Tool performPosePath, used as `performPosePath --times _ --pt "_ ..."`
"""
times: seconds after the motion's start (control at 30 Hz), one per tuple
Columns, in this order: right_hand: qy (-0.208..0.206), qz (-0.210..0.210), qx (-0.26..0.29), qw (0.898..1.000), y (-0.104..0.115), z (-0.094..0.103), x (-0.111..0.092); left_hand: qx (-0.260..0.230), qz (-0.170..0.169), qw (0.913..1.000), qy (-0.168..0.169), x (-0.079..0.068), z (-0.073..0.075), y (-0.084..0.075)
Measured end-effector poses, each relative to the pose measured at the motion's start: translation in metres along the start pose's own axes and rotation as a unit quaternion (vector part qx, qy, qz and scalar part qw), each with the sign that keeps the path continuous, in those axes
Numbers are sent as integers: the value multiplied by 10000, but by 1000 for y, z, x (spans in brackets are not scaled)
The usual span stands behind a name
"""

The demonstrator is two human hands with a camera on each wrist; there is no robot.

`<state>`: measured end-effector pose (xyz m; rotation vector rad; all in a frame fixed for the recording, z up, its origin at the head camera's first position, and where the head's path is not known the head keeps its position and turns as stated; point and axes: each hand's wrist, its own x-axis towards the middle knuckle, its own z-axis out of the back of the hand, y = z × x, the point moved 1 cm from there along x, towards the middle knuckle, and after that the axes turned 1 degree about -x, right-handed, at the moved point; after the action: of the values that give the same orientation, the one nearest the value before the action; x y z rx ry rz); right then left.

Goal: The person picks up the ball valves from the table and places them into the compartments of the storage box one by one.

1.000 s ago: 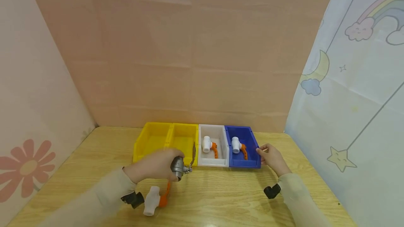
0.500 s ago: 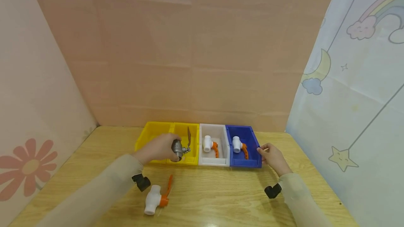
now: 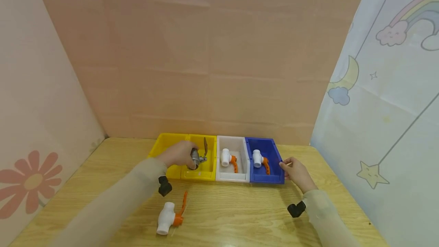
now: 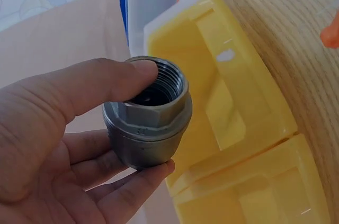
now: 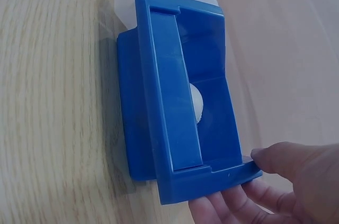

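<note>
A steel ball valve with an upright lever is in my left hand, at the right-hand yellow bin. In the left wrist view, the thumb lies over the threaded opening of the valve and fingers support its far side. How deep it sits in the bin I cannot tell. At the row's right end, my right hand pinches the side wall of the blue bin. In the right wrist view, its thumb is on the rim of the blue bin and fingers are underneath.
A white plastic valve with orange handle lies in the white bin; a similar valve lies in the blue one. Another white valve rests on the wooden table in front. A second yellow bin ends the row at left.
My left hand has carried the steel valve away from me, from in front of the yellow bins to the right-hand one. My right hand has stayed on the blue bin.
</note>
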<state>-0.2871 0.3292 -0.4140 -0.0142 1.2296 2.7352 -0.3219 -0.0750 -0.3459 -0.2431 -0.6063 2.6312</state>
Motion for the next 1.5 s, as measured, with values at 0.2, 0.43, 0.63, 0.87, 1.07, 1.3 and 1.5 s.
performPosePath --times 0.2,0.43,0.63,0.87,1.07,1.3,1.5 --pt "15 1 14 10000 0 0 1 -206 132 9997 67 8 -6 4" --pt "30 49 -17 10000 0 1 1 -313 153 9994 42 16 -10 8" --pt "47 -17 -65 10000 0 0 1 -328 160 9993 55 18 -14 10" --pt "48 42 -64 10000 0 1 1 -380 176 9991 56 20 -16 9" --pt "35 29 -50 10000 0 1 0 -289 221 9993 72 22 -17 6" --pt "42 28 -54 10000 1 1 -1 -135 187 9997 80 28 -22 4" --pt "32 113 -51 9999 1 1 -1 45 86 9999 125 35 -28 5"
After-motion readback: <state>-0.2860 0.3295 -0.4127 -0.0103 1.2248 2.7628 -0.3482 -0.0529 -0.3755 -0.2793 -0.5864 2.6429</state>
